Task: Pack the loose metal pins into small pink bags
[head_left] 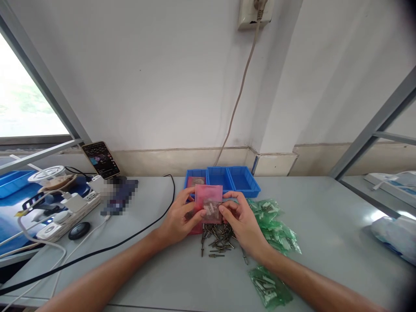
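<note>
My left hand (183,215) and my right hand (240,219) pinch a small pink plastic bag (209,195) between them, one at each side. Pale small parts show through the lower half of the bag. Under it, on the table, lies a pile of metal pins that look like rivets (221,237), partly hidden by the bag and my right hand. Another pink bag (196,229) shows below my left hand. Green plastic bags (276,232) with metal and white parts lie to the right of my right hand, and one more green bag (269,286) is nearer the front edge.
A blue three-compartment tray (247,182) stands behind my hands, with a pink bag in its left compartment. A black cable (130,241) crosses the grey table (152,277). At left are a propped phone (101,159), a power strip (68,216) and a black mouse-like object (79,231).
</note>
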A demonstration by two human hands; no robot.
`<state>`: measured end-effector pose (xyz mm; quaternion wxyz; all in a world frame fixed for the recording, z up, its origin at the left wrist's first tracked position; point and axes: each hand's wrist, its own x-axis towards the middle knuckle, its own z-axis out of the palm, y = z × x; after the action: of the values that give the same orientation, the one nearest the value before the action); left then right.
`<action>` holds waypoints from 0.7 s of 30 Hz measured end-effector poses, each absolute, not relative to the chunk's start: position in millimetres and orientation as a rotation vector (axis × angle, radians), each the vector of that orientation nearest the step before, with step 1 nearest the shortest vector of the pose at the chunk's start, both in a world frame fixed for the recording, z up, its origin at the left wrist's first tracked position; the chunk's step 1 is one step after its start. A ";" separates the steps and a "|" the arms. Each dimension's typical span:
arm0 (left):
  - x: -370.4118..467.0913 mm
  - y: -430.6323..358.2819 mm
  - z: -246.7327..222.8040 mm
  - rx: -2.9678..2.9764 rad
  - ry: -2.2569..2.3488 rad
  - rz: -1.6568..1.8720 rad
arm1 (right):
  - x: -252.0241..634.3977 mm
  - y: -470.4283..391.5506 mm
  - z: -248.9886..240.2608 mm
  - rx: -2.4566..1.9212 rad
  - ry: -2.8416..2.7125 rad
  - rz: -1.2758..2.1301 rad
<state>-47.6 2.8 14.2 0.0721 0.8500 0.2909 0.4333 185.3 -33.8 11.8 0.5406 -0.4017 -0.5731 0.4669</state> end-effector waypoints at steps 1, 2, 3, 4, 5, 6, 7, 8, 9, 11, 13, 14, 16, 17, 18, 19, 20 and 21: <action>-48.2 1.8 15.3 2.581 0.851 1.301 | 185.9 -33.3 12.2 -0.950 -1.340 1.110; -49.1 1.1 16.5 2.617 0.827 1.303 | 186.4 -32.9 12.4 -0.948 -1.326 1.108; -50.4 0.8 17.7 2.661 0.806 1.308 | 186.9 -32.4 12.4 -0.948 -1.319 1.099; -51.8 0.8 18.7 2.713 0.790 1.317 | 187.4 -32.0 12.2 -0.948 -1.323 1.085; -53.4 1.0 19.6 2.766 0.774 1.327 | 187.9 -31.6 12.1 -0.950 -1.336 1.068; -55.0 1.4 20.2 2.818 0.753 1.328 | 188.3 -31.5 12.0 -0.956 -1.357 1.045; -56.4 1.7 20.5 2.865 0.724 1.319 | 188.8 -31.5 12.3 -0.967 -1.381 1.016; -57.6 2.0 20.7 2.902 0.692 1.300 | 189.3 -31.7 12.8 -0.982 -1.405 0.982; -58.3 2.0 20.7 2.926 0.664 1.281 | 189.7 -32.1 13.8 -0.999 -1.425 0.948; -58.3 1.4 20.6 2.932 0.646 1.258 | 190.5 -33.4 16.5 -1.033 -1.443 0.898; -56.6 0.0 20.7 2.904 0.683 1.268 | 191.0 -34.8 19.2 -1.050 -1.436 0.891; -55.4 -0.6 20.7 2.891 0.701 1.279 | 191.0 -35.4 20.1 -1.050 -1.430 0.900; -52.8 -1.0 20.1 2.884 0.706 1.315 | 190.8 -35.5 20.3 -1.040 -1.407 0.930; -51.8 -0.7 19.3 2.886 0.697 1.334 | 190.6 -35.0 19.6 -1.032 -1.391 0.945; -50.9 -0.1 18.3 2.889 0.684 1.349 | 190.4 -34.1 18.6 -1.029 -1.372 0.957; -50.4 0.7 17.1 2.892 0.669 1.357 | 190.3 -32.9 17.3 -1.031 -1.353 0.966; -50.2 1.5 15.7 2.893 0.657 1.363 | 190.3 -31.4 16.0 -1.039 -1.338 0.969; -50.3 2.4 14.2 2.894 0.649 1.358 | 190.4 -29.9 14.8 -1.046 -1.334 0.969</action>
<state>-50.3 2.4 14.2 -0.0601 0.8855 0.1987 0.4156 190.4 -29.9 14.8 0.5600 -0.4438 -0.5661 0.4111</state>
